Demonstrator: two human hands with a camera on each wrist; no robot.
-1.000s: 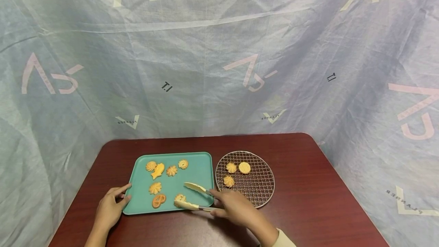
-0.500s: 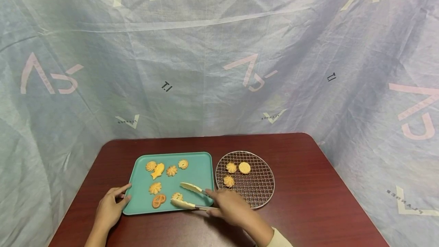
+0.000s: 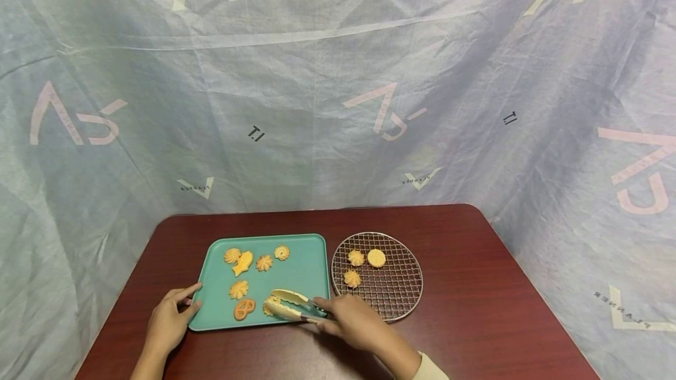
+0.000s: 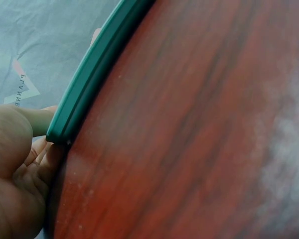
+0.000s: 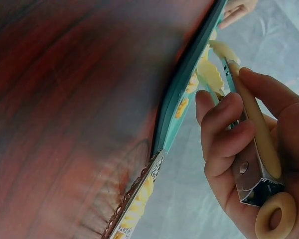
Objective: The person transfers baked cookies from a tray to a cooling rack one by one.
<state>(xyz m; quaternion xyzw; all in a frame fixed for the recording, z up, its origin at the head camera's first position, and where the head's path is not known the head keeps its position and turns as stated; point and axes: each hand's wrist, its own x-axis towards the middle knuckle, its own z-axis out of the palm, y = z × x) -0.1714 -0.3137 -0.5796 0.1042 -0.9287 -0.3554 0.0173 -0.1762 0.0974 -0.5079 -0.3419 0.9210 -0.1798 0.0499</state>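
My right hand (image 3: 352, 320) grips a pair of tongs (image 3: 287, 311) with cream-coloured tips. The tips straddle a piped cookie (image 3: 266, 310) near the front right of a teal tray (image 3: 306, 268), covering part of it. At the tray's left edge, my left hand (image 3: 171, 316) holds the rim between thumb and fingers. In the left wrist view the tray's corner (image 4: 60, 130) sits against that hand. A pretzel-shaped cookie (image 3: 244, 309), a fish-shaped cookie (image 3: 243, 263) and several flower-shaped cookies also lie on the tray.
Right of the tray stands a round wire cooling rack (image 3: 406, 280). On it are a round cookie (image 3: 377, 258) and two flower-shaped cookies, one of them a cookie (image 3: 352, 278) toward the front. A printed cloth (image 3: 317, 133) hangs behind the dark red table (image 3: 475, 309).
The tongs have moved slightly left, and their tips have drawn closer together around the front cookie, which has shifted a little left. The left hand has stayed at the tray's edge.
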